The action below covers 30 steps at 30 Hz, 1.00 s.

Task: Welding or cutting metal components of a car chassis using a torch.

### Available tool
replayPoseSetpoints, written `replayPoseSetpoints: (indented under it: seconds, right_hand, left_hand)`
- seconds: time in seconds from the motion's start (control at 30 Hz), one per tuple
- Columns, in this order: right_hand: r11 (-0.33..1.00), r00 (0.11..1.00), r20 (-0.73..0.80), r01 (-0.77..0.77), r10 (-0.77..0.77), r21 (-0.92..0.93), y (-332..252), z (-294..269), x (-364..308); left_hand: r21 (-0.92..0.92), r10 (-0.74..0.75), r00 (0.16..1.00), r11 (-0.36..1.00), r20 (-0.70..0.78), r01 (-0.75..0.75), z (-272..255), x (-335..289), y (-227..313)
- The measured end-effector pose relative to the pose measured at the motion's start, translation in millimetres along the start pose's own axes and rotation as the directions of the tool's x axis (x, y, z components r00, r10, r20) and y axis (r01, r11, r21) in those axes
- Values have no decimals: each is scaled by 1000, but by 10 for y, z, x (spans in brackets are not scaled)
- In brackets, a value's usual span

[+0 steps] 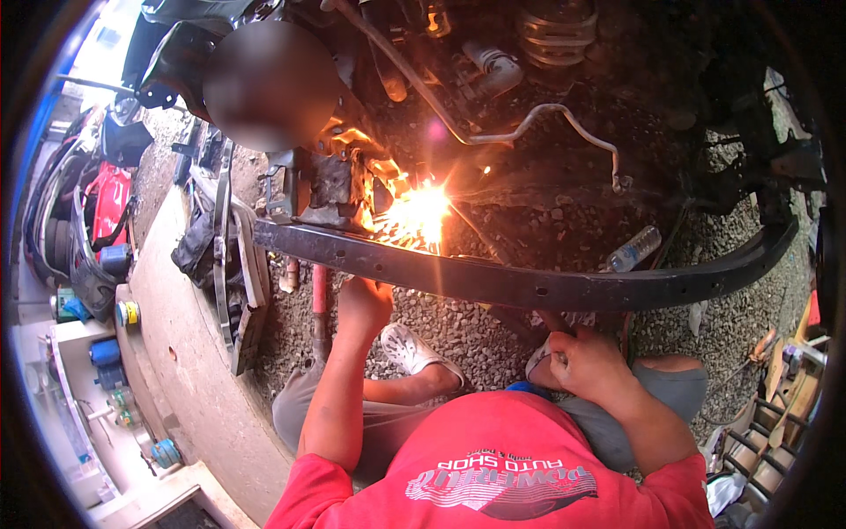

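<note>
Two bare hands are at work along a dark metal beam (546, 291), and from where I stand it's hard to look past the flare (425, 212) beyond it. That glare sits ahead and to the right of the left hand (366, 304), against a bracket (330, 181) above the beam's left end. I'd judge this to be a heating or cutting step at that joint.

The left hand is just under the beam, fingers bent up toward its lower edge; the fingertips are hidden, so I can't tell how far closed it is or whether it grips anything. The right hand (589, 361) is curled closed around the near end of a thin rod (480, 236).

From the right hand, the rod's long axis slants forward and leftward, passing behind the beam, its tip aimed into the flare. The beam itself lies crosswise ahead of both hands, running past each side, its right end bending away from the person.

The next move, I'd say, calls for a steady right hand guiding the tip along the joint, with the left kept clear of the sparks.
</note>
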State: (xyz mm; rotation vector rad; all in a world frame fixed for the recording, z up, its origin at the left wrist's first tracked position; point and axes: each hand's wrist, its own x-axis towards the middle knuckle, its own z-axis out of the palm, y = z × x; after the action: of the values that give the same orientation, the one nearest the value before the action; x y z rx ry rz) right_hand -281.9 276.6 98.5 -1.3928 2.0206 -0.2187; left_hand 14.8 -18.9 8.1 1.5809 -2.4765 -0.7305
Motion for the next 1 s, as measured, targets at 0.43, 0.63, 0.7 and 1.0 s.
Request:
replayPoseSetpoints:
  seconds: [0.43,0.63,0.7,1.0]
  right_hand:
    - [996,996,-62,74,-70,55,59,44,-18]
    - [996,996,-55,77,-75,36,71,57,-10]
    - [997,998,-35,63,-61,41,89,78,-6]
    - [1000,998,59,-21,20,17,120,99,-14]
  left_hand:
    - [81,8,1000,997,8,-8,1,3,-16]
    - [93,26,999,995,-30,-23,48,14,-80]
    - [75,38,999,997,-37,-35,38,14,-63]
    - [52,1,1000,999,-12,-1,-11,6,11]
